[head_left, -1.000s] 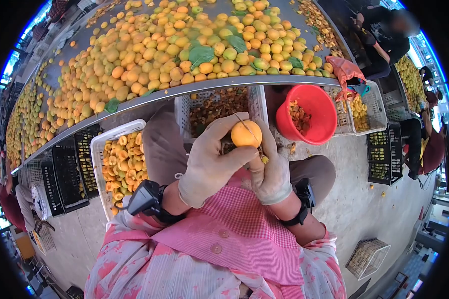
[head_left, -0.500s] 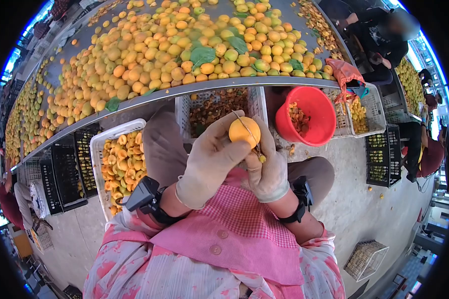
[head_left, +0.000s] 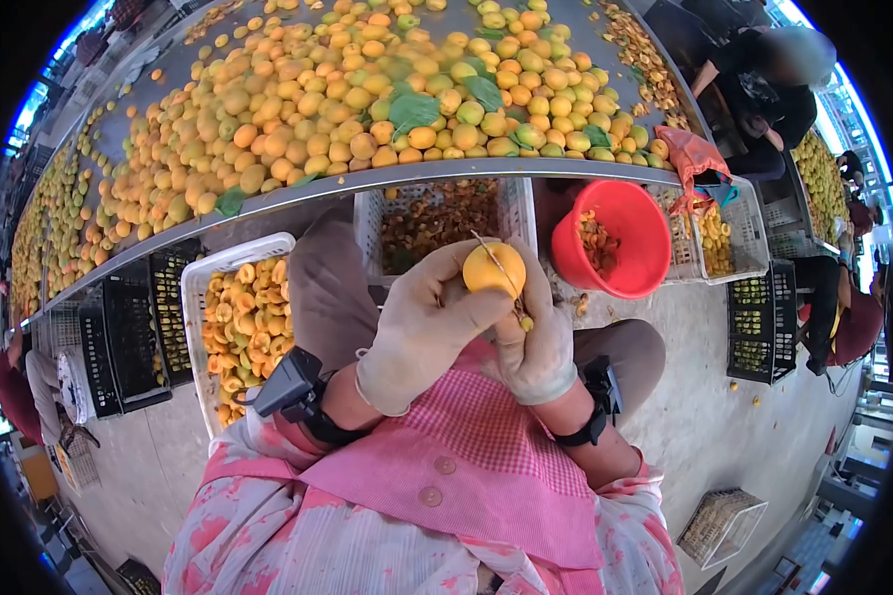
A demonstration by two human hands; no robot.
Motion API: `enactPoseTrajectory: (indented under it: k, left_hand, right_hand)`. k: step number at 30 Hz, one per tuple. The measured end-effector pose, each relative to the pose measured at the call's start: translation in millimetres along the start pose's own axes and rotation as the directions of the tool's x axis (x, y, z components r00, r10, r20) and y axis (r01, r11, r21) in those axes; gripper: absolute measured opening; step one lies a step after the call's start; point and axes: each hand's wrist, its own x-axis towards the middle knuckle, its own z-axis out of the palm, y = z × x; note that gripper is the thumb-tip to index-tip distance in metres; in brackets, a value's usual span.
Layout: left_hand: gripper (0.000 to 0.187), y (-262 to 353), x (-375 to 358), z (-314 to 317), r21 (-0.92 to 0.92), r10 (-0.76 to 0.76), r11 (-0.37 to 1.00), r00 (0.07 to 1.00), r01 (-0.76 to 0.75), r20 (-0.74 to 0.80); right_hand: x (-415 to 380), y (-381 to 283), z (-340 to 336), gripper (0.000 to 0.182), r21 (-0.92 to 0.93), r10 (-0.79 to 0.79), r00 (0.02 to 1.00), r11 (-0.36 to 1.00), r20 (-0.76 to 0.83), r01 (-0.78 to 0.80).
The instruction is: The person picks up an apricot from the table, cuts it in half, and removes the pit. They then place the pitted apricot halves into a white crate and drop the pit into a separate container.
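Both of my hands wear pale, stained gloves and meet in front of my apron. In my left hand is a yellow-orange apricot, gripped between thumb and fingers. My right hand is closed around a small knife, its thin dark blade lying across the top of the fruit. Most of the knife's handle is hidden in the glove. Fingers of the right hand also press along the apricot's right side.
A metal table ahead bears heaped apricots and some leaves. Beneath its edge stand a white crate of brown scraps and a red bucket. At left is a white crate of halved apricots. A co-worker sits at the right.
Both hands, the apricot and the knife stay in nearly the same pose. The whole view has shifted slightly, and the co-worker at the right has moved an arm.
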Motion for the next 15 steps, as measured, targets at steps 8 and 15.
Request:
enactPoseTrajectory:
  k: [8, 15]
  left_hand:
    - [0.050, -3.2, 6.0, -0.8, 0.071, 0.173, 0.983, 0.985, -0.172, -0.010]
    - [0.048, -5.8, 4.0, -4.9, 0.139, 0.156, 0.978, 0.988, -0.153, -0.011]
  right_hand:
    - [3.1, 0.0, -3.9, 0.069, 0.046, 0.003, 1.000, 0.999, 0.023, -0.004]
    - [-1.7, 2.3, 1.8, 0.068, 0.055, 0.008, 1.000, 0.998, 0.012, -0.009]
